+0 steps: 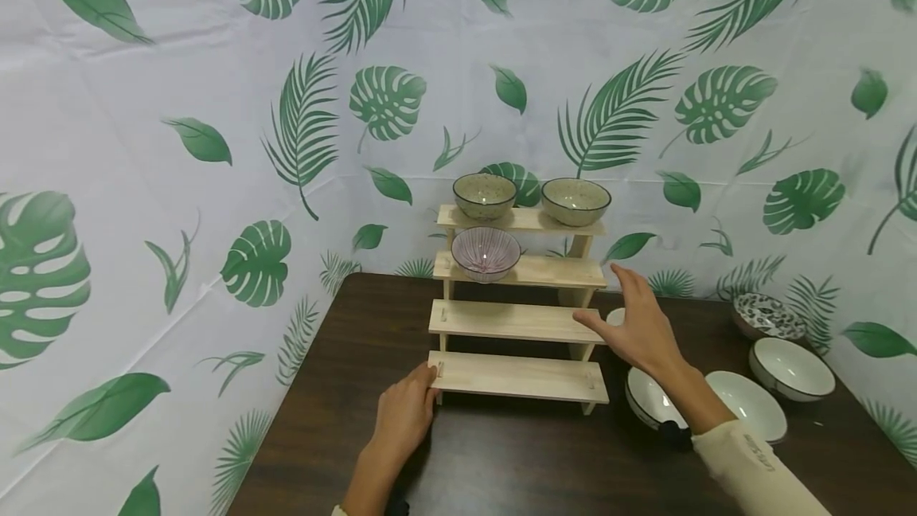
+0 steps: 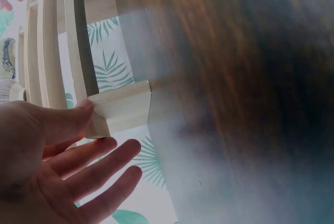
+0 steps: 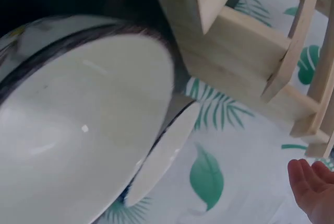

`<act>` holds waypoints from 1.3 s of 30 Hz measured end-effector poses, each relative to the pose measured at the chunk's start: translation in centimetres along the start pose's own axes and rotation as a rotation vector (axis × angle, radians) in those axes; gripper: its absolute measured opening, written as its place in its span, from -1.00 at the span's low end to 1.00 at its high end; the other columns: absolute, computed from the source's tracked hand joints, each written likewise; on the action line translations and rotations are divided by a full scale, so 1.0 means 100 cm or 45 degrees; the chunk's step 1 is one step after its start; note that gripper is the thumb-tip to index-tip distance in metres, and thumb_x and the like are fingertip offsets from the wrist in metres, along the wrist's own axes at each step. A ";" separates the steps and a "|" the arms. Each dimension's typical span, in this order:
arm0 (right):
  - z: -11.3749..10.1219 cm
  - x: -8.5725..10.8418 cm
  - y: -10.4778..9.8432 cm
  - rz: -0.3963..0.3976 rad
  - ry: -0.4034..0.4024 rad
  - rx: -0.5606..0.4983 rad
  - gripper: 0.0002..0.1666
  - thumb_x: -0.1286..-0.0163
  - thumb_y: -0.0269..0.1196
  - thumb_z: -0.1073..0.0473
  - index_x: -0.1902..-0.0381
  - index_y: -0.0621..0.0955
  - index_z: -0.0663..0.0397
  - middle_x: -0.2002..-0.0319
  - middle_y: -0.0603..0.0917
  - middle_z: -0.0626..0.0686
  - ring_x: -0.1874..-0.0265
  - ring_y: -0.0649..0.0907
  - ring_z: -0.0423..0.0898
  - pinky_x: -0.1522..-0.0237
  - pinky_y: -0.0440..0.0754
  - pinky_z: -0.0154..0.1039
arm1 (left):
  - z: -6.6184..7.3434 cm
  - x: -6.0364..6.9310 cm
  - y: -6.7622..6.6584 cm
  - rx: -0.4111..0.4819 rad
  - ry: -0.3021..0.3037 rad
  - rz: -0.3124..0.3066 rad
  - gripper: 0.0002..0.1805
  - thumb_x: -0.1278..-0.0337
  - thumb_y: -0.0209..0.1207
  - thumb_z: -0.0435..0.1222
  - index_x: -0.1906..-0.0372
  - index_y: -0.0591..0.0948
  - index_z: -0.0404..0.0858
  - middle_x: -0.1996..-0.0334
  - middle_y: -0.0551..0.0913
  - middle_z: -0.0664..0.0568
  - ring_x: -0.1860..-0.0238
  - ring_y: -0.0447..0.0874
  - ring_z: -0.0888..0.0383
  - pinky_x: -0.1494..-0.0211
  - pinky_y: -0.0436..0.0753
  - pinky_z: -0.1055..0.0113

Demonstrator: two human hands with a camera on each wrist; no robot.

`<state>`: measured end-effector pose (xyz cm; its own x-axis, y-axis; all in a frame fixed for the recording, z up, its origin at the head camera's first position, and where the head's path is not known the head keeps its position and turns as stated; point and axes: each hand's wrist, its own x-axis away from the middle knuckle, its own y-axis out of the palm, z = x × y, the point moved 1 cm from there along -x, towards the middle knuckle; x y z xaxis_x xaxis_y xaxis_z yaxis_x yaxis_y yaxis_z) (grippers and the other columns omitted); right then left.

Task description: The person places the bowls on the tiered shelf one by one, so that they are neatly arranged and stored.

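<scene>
On the table (image 1: pixel 501 464) a four-step wooden rack (image 1: pixel 519 377) carries three bowls (image 1: pixel 486 253), its bottom step's left end pinched in the grip of the left hand (image 1: pixel 405 408), while the right hand (image 1: pixel 642 329), grip wide and empty, hovers by the rack's right side

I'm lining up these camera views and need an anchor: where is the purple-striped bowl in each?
Head: the purple-striped bowl is near the centre, toward the left end of the second shelf from the top.
Left wrist: cut off at the left edge, about halfway down.
Right wrist: not in it.
Shared landmark: the four-tier wooden stand, seen at least partly in all three.
</scene>
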<state>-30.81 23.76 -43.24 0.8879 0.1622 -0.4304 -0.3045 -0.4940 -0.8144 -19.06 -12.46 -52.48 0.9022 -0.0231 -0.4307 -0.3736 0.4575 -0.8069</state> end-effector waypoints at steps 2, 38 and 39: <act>0.004 0.003 -0.001 0.002 0.017 0.009 0.29 -0.22 0.37 -0.46 -0.64 0.12 0.08 -0.52 0.27 0.37 -0.45 0.35 0.41 -0.18 0.42 0.53 | 0.000 0.000 0.000 0.000 0.005 0.006 -0.70 -0.12 0.44 -0.34 0.01 0.72 -0.24 0.00 0.80 -0.04 0.25 0.83 -0.14 0.33 0.69 -0.02; 0.100 0.018 -0.003 -0.092 0.248 0.080 0.23 -0.38 0.18 -0.48 -0.62 0.08 0.28 -0.47 0.19 0.58 -0.35 0.30 0.60 -0.11 0.35 0.59 | 0.001 0.001 0.000 0.025 -0.007 0.016 -0.69 -0.12 0.44 -0.35 0.00 0.72 -0.25 -0.02 0.80 -0.06 0.19 0.84 -0.14 0.29 0.71 -0.04; 0.102 0.018 -0.002 -0.095 0.253 0.086 0.24 -0.38 0.18 -0.49 -0.61 0.08 0.30 -0.46 0.20 0.59 -0.34 0.30 0.60 -0.11 0.35 0.59 | 0.001 0.001 0.000 0.024 -0.006 0.013 -0.68 -0.13 0.44 -0.35 -0.01 0.72 -0.26 -0.04 0.80 -0.07 0.18 0.84 -0.14 0.28 0.72 -0.04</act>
<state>-32.68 32.87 -47.78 0.9574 0.0213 -0.2880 -0.2517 -0.4274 -0.8683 -18.95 -12.37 -52.50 0.8993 -0.0139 -0.4372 -0.3789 0.4747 -0.7944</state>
